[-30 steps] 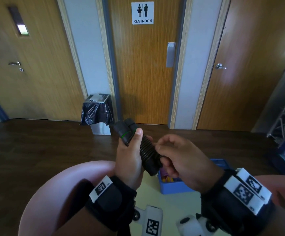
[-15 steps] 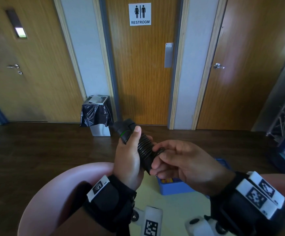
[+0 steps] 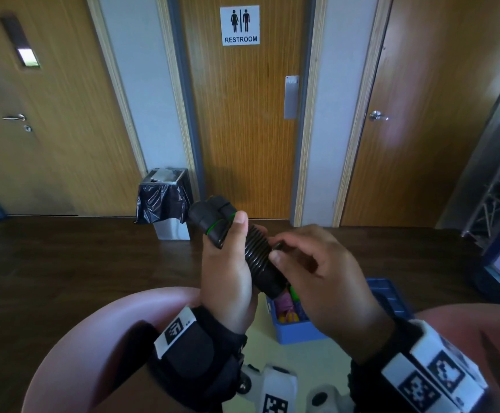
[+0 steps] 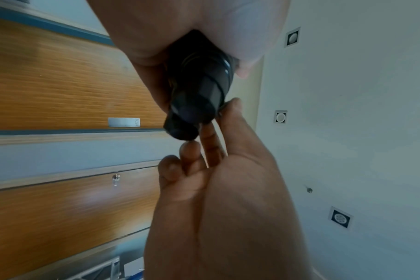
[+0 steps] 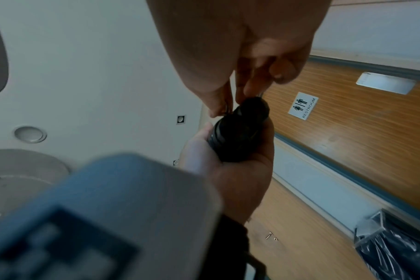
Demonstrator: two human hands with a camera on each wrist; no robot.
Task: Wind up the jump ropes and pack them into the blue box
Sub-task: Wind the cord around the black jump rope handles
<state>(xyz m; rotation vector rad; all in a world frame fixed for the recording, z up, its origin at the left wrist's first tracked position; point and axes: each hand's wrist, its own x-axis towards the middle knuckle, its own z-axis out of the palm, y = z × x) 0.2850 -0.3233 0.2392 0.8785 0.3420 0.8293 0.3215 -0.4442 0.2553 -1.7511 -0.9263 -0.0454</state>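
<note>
My right hand (image 3: 317,272) half hides the blue plastic box (image 3: 296,332); its fingertips pinch the rope end, while my left hand (image 3: 228,272) grips the black rope-wound jump-rope handles (image 3: 237,242), above dark wood floor (image 3: 64,263).

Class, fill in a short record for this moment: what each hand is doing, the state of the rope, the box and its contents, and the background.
left hand: grips the black jump rope handles
right hand: pinches the cord end at the coil
rope: black cord wound in tight turns round the handles
blue box: below the hands, open, colourful items inside
packed yet: no, rope in hand above box
background: restroom door, bin with black liner
</note>
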